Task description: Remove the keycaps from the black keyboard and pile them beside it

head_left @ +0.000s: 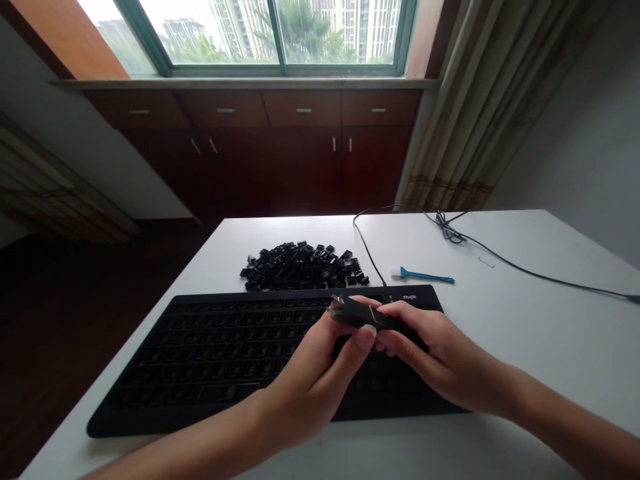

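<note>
My left hand [323,363] and my right hand [433,343] both grip a dark oblong object [357,312] above the right part of a black keyboard [145,413]. Small metal parts show at its left end, and a thin pale line crosses its middle. Its exact kind I cannot make out. Both thumbs press on the near side, while fingers hide much of its right half. Many key positions on the keyboard have no caps. Behind it lies a heap of loose black keycaps [300,267].
A small blue brush [427,275] with white bristles lies right of the keyboard cable [370,253]. Farther right are a bundled black cable [447,230] and a thin bent wire [486,262]. The white table [540,313] ends before dark red cabinets [295,167].
</note>
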{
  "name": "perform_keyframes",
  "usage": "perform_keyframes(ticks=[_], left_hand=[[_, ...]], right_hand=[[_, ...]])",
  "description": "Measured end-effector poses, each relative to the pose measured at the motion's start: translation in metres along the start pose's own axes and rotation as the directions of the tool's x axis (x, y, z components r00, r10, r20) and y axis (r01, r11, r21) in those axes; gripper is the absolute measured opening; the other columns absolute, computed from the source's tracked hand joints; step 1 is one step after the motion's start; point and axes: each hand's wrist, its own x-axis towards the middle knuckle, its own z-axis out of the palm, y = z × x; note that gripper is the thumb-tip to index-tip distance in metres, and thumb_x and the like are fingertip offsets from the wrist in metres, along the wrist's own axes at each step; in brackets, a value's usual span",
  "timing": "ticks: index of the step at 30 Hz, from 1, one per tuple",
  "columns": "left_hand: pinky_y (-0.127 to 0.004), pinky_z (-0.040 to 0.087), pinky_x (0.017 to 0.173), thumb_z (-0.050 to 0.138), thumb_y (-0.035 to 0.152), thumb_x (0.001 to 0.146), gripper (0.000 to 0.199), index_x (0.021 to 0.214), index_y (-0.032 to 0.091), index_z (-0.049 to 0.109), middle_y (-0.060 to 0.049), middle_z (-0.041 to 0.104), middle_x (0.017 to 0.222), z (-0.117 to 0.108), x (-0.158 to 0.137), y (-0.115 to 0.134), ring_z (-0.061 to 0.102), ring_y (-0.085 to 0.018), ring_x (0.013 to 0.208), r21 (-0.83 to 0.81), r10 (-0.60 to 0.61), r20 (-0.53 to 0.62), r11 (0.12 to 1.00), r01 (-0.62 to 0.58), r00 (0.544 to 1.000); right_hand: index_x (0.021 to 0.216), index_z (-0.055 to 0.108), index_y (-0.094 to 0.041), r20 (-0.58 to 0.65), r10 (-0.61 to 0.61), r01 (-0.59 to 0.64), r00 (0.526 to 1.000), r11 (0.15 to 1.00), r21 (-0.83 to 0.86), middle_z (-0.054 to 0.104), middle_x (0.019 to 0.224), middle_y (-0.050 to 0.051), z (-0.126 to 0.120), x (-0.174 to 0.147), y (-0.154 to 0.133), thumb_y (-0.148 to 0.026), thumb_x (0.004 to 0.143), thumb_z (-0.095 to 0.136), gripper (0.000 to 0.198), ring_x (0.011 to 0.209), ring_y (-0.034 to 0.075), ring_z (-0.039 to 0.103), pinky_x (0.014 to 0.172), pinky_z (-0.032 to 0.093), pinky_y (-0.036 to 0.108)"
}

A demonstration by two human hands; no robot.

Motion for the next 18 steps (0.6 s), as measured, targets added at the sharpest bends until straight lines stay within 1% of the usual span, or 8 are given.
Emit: perform_keyframes(ticks=[2, 4, 5, 8, 10, 13, 16, 18], left_hand=[[-0.030, 0.059, 0.092, 0.044, 0.034, 0.106, 0.029, 0.130, 0.020, 0.052, -0.008, 0.069, 0.116, 0.000, 0.002, 0.001, 0.067, -0.018, 0.107, -0.046, 0.005, -0.008, 0.999, -0.006, 1.000], [-0.032, 0.058, 0.096, 0.042, 0.034, 0.106, 0.029, 0.129, 0.020, 0.053, -0.008, 0.068, 0.120, 0.000, 0.004, 0.000, 0.066, -0.018, 0.110, -0.033, -0.006, -0.030, 0.999, 0.005, 1.000], [-0.033, 0.056, 0.100, 0.043, 0.034, 0.106, 0.029, 0.129, 0.020, 0.054, -0.008, 0.067, 0.122, 0.000, 0.004, -0.001, 0.065, -0.018, 0.113, -0.008, -0.013, -0.049, 1.000, 0.012, 0.999], [-0.038, 0.050, 0.109, 0.042, 0.037, 0.106, 0.031, 0.129, 0.020, 0.055, -0.009, 0.065, 0.127, -0.001, 0.003, -0.003, 0.062, -0.021, 0.120, 0.064, -0.036, -0.092, 0.997, 0.042, 0.995], [-0.039, 0.049, 0.110, 0.041, 0.037, 0.106, 0.032, 0.131, 0.021, 0.053, -0.009, 0.064, 0.129, -0.001, 0.002, -0.003, 0.060, -0.021, 0.123, 0.093, -0.043, -0.094, 0.994, 0.052, 0.995], [-0.036, 0.049, 0.111, 0.039, 0.033, 0.107, 0.032, 0.135, 0.023, 0.050, -0.008, 0.062, 0.132, 0.000, -0.001, -0.002, 0.058, -0.020, 0.125, 0.147, -0.014, -0.061, 0.989, 0.023, 0.998], [-0.034, 0.050, 0.109, 0.040, 0.029, 0.106, 0.034, 0.140, 0.025, 0.044, -0.008, 0.060, 0.135, 0.002, -0.005, 0.000, 0.059, -0.019, 0.124, 0.225, 0.055, 0.003, 0.973, -0.054, 0.998], [-0.034, 0.051, 0.108, 0.039, 0.028, 0.106, 0.037, 0.142, 0.024, 0.041, -0.009, 0.059, 0.137, 0.002, -0.006, 0.001, 0.060, -0.019, 0.123, 0.266, 0.077, 0.031, 0.960, -0.082, 0.997]], right_hand=[[0.120, 0.063, -0.023, 0.087, -0.002, 0.003, 0.996, 1.000, -0.010, 0.071, 0.092, 0.004, -0.006, 0.007, -0.004, -0.029, 0.103, 0.050, 0.022, 0.077, 0.018, 0.066, 0.070, 0.054, 0.029], [0.131, 0.060, -0.024, 0.146, 0.004, 0.006, 0.989, 0.998, -0.069, 0.072, 0.089, 0.004, -0.008, 0.013, -0.008, -0.030, 0.104, 0.048, 0.030, 0.076, 0.019, 0.067, 0.070, 0.055, 0.029], [0.138, 0.056, -0.025, 0.148, 0.002, 0.014, 0.989, 0.994, -0.109, 0.073, 0.091, 0.005, -0.006, 0.016, -0.009, -0.029, 0.104, 0.047, 0.036, 0.079, 0.020, 0.069, 0.071, 0.056, 0.031], [0.147, 0.048, -0.022, 0.040, -0.073, 0.079, 0.996, 0.981, -0.179, 0.073, 0.114, 0.012, 0.005, 0.018, -0.006, -0.026, 0.103, 0.047, 0.044, 0.101, 0.029, 0.072, 0.085, 0.057, 0.041], [0.146, 0.047, -0.022, -0.028, -0.140, 0.134, 0.990, 0.979, -0.157, 0.067, 0.132, 0.015, 0.015, 0.017, -0.002, -0.022, 0.102, 0.046, 0.043, 0.115, 0.031, 0.068, 0.096, 0.054, 0.045], [0.143, 0.048, -0.021, -0.059, -0.201, 0.190, 0.978, 0.970, -0.149, 0.067, 0.131, 0.016, 0.021, 0.014, 0.004, -0.018, 0.101, 0.047, 0.042, 0.117, 0.030, 0.068, 0.098, 0.055, 0.045], [0.145, 0.043, -0.022, -0.022, -0.296, 0.291, 0.955, 0.947, -0.137, 0.066, 0.132, 0.015, 0.019, 0.010, 0.008, -0.015, 0.099, 0.048, 0.047, 0.115, 0.028, 0.069, 0.096, 0.056, 0.041], [0.146, 0.039, -0.024, 0.004, -0.317, 0.314, 0.949, 0.940, -0.131, 0.063, 0.137, 0.014, 0.015, 0.008, 0.011, -0.012, 0.098, 0.049, 0.050, 0.119, 0.027, 0.066, 0.099, 0.055, 0.039]])
